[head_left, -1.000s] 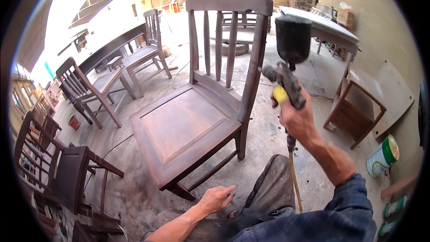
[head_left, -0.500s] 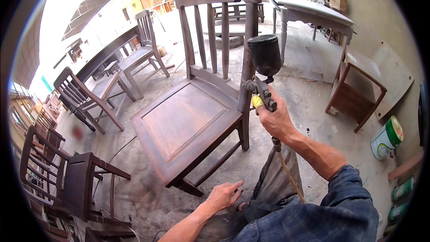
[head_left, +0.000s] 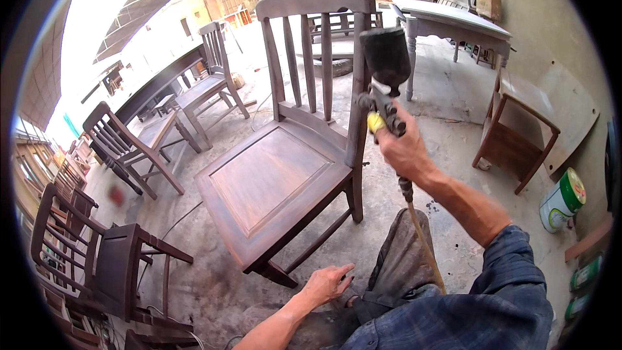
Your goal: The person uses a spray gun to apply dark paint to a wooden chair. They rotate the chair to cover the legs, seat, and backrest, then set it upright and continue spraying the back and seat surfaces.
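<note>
A brown wooden chair (head_left: 285, 175) with a slatted back stands upright before me, its seat paler in the middle panel. My right hand (head_left: 400, 146) is closed around a spray gun (head_left: 387, 111), level with the chair's right back post and just to its right. The gun carries a black paint cup (head_left: 387, 58) on top, and yellow material shows by the fingers. A tan hose (head_left: 421, 240) drops from the grip toward my lap. Low in front of the chair, my left hand (head_left: 328, 283) holds nothing, index finger stretched out and the others loosely bent.
More dark chairs (head_left: 133, 139) stand to the left, one at lower left (head_left: 116, 266). Behind on the right is a white-topped table (head_left: 447, 10). A small wooden cabinet (head_left: 515, 133) and a white-and-green bucket (head_left: 562, 201) line the right wall. A thin cable (head_left: 175, 225) crosses the floor.
The spray gun in my right hand has risen slightly, and its cup tilts a little. My left hand has barely moved. The view has shifted slightly.
</note>
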Demonstrator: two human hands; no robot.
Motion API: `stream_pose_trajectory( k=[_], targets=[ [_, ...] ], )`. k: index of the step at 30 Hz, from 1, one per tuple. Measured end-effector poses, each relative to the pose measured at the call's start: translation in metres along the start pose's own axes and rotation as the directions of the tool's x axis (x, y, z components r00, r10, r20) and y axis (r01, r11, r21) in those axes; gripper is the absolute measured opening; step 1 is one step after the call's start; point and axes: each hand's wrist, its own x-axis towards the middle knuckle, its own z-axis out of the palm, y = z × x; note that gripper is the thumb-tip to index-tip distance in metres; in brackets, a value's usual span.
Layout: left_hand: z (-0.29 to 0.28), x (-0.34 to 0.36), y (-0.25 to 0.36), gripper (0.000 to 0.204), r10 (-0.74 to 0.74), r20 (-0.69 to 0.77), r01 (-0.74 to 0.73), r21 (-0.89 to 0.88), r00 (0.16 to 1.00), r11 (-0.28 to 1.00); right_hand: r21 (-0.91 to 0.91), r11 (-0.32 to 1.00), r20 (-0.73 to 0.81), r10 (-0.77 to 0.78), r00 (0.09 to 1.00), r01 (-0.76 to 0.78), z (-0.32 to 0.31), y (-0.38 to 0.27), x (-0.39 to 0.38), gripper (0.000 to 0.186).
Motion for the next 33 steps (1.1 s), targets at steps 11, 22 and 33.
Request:
stream_pose_trajectory(
  k=[11, 22, 33],
  targets=[
    [0.009, -0.001, -0.004, 0.040, 0.005, 0.015, -0.006, 0.020, 1.000, 1.000, -0.005, 0.989, -0.118, -0.149, 0.982, 0.149, -0.024, -0.058, 0.066, 0.017],
    [0.003, -0.002, 0.001, 0.037, -0.037, 0.061, 0.035, 0.033, 0.997, 0.999, 0.011, 1.000, 0.024, -0.004, 1.000, 0.003, 0.006, -0.001, 0.008, 0.031],
    [0.006, -0.002, 0.000, 0.037, -0.043, 0.054, 0.042, 0.009, 0.998, 0.999, -0.046, 0.991, 0.119, 0.133, 0.984, -0.128, 0.023, 0.037, -0.036, 0.037]
  ],
)
